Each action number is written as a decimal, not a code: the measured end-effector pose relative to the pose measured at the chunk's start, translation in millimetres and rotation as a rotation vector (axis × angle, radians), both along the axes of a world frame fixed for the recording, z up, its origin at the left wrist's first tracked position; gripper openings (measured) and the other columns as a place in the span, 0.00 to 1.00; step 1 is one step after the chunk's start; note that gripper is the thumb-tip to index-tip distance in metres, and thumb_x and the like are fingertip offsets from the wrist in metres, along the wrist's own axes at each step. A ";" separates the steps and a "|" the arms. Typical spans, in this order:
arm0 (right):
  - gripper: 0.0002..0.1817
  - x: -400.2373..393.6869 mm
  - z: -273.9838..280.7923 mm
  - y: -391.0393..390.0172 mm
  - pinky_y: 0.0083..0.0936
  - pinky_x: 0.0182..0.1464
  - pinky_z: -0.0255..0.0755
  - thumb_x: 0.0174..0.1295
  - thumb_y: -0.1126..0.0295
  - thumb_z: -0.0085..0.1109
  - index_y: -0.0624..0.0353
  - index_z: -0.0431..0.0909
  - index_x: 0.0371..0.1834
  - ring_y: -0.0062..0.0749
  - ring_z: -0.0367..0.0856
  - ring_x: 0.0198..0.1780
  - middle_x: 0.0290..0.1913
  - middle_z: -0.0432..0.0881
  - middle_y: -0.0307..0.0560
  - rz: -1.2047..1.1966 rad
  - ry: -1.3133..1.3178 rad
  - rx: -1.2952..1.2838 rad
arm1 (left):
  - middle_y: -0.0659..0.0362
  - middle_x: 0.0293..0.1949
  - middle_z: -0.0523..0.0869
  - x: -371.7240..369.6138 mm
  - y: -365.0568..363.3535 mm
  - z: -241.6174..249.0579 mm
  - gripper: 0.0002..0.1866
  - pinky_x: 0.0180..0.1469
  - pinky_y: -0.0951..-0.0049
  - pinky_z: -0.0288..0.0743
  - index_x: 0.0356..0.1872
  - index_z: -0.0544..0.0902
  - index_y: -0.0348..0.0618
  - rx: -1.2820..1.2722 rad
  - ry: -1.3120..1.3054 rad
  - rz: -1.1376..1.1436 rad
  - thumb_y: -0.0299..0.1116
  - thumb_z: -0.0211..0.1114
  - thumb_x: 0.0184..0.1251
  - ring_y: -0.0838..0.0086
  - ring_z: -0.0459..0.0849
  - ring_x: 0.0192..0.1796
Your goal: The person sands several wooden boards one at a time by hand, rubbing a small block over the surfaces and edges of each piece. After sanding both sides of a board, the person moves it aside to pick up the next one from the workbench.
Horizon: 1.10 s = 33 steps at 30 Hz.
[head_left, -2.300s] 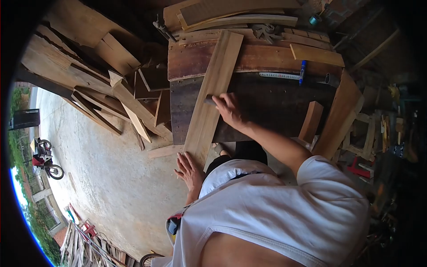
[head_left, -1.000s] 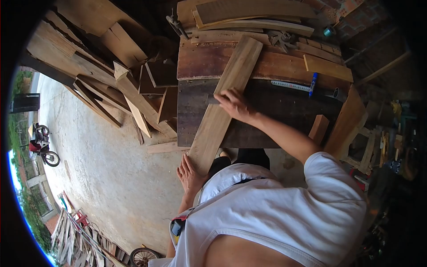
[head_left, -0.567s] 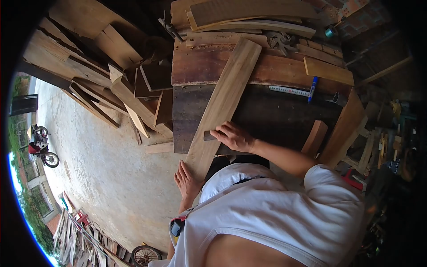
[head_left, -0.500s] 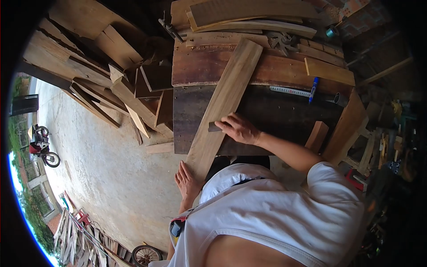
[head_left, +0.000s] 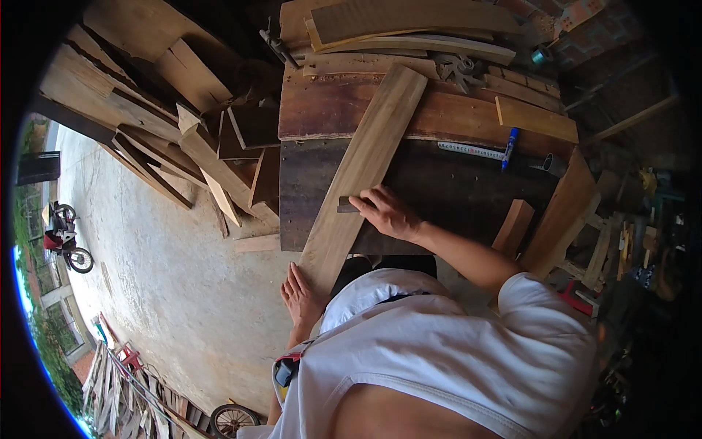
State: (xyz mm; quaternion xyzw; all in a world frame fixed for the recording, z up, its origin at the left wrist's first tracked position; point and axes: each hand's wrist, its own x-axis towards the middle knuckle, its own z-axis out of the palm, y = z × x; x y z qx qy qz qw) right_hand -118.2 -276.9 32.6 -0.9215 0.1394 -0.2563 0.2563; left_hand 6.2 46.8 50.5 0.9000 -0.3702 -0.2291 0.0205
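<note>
A long wooden board (head_left: 369,150) lies slantwise across the workbench (head_left: 439,192), its near end reaching past the bench edge toward my body. My right hand (head_left: 387,212) pinches a small dark flat block (head_left: 346,205) resting on the board's lower half. At the board's near end, my left hand (head_left: 300,296) lies against its left edge with fingers stretched out. To the right on the bench are a white ruler (head_left: 472,151) and a blue marker (head_left: 510,149) across its end.
Curved planks (head_left: 417,18) and a metal part (head_left: 462,74) sit at the bench's far side. Stacked boards (head_left: 191,77) lean at the left. A wood block (head_left: 513,227) is near the right front edge. A motorbike (head_left: 67,238) stands far left.
The whole view has shifted slightly, moving the bench a little left in the picture. Both hands keep nearly the same places on the board, and my right hand still holds the dark block.
</note>
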 end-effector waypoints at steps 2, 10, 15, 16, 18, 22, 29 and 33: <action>0.25 3.4 3.7 -33.1 0.42 0.56 0.74 0.60 0.73 0.70 0.59 0.79 0.62 0.45 0.76 0.51 0.50 0.74 0.47 0.050 -0.025 -0.093 | 0.45 0.79 0.60 1.5 0.9 -0.2 0.69 0.79 0.47 0.49 0.82 0.45 0.31 0.004 -0.007 0.001 0.46 0.82 0.42 0.50 0.63 0.76; 0.19 32.0 -8.6 -187.2 0.44 0.52 0.73 0.70 0.71 0.61 0.61 0.77 0.63 0.55 0.76 0.51 0.49 0.75 0.55 -0.634 -0.051 -0.151 | 0.45 0.78 0.61 0.8 -1.8 4.8 0.68 0.79 0.47 0.49 0.82 0.46 0.32 0.006 0.008 -0.002 0.46 0.82 0.42 0.51 0.64 0.76; 0.26 9.8 2.9 2.6 0.38 0.57 0.74 0.61 0.75 0.70 0.58 0.78 0.64 0.45 0.75 0.52 0.50 0.74 0.48 -0.008 0.034 -0.007 | 0.45 0.78 0.60 -0.8 -1.4 6.2 0.70 0.79 0.47 0.49 0.82 0.46 0.33 -0.004 -0.002 -0.002 0.48 0.83 0.41 0.51 0.63 0.76; 0.26 7.6 2.1 16.6 0.37 0.57 0.74 0.60 0.76 0.69 0.58 0.79 0.64 0.43 0.75 0.52 0.49 0.75 0.48 0.165 0.038 -0.101 | 0.45 0.78 0.60 -0.1 -2.5 6.4 0.70 0.79 0.46 0.49 0.82 0.46 0.33 0.002 0.003 -0.003 0.48 0.83 0.41 0.51 0.63 0.76; 0.25 15.9 -1.3 -8.7 0.37 0.57 0.74 0.61 0.75 0.69 0.59 0.79 0.64 0.43 0.76 0.52 0.49 0.75 0.48 0.128 0.022 -0.108 | 0.45 0.78 0.60 2.4 -2.2 5.7 0.71 0.79 0.46 0.49 0.82 0.45 0.33 0.011 0.004 0.000 0.49 0.84 0.41 0.51 0.63 0.76; 0.21 37.0 5.7 -134.3 0.40 0.55 0.74 0.63 0.75 0.66 0.60 0.79 0.60 0.47 0.76 0.51 0.49 0.75 0.50 -0.399 -0.034 -0.155 | 0.45 0.78 0.60 -2.8 -3.2 2.9 0.72 0.79 0.47 0.50 0.82 0.45 0.33 0.034 -0.041 0.011 0.49 0.84 0.40 0.50 0.63 0.76; 0.24 21.0 -13.1 31.2 0.37 0.49 0.73 0.60 0.75 0.69 0.59 0.77 0.61 0.45 0.76 0.50 0.45 0.77 0.48 -0.112 -0.142 -0.044 | 0.44 0.76 0.62 -7.1 -1.2 -2.0 0.73 0.75 0.50 0.57 0.83 0.44 0.36 -0.031 -0.105 -0.014 0.47 0.85 0.38 0.50 0.64 0.74; 0.16 -10.2 -16.1 128.3 0.35 0.56 0.74 0.63 0.67 0.65 0.58 0.81 0.54 0.41 0.75 0.49 0.46 0.75 0.48 0.232 -0.082 0.083 | 0.46 0.68 0.69 -2.8 -7.4 -5.0 0.72 0.70 0.51 0.63 0.83 0.47 0.41 -0.005 -0.070 0.036 0.44 0.85 0.35 0.49 0.68 0.68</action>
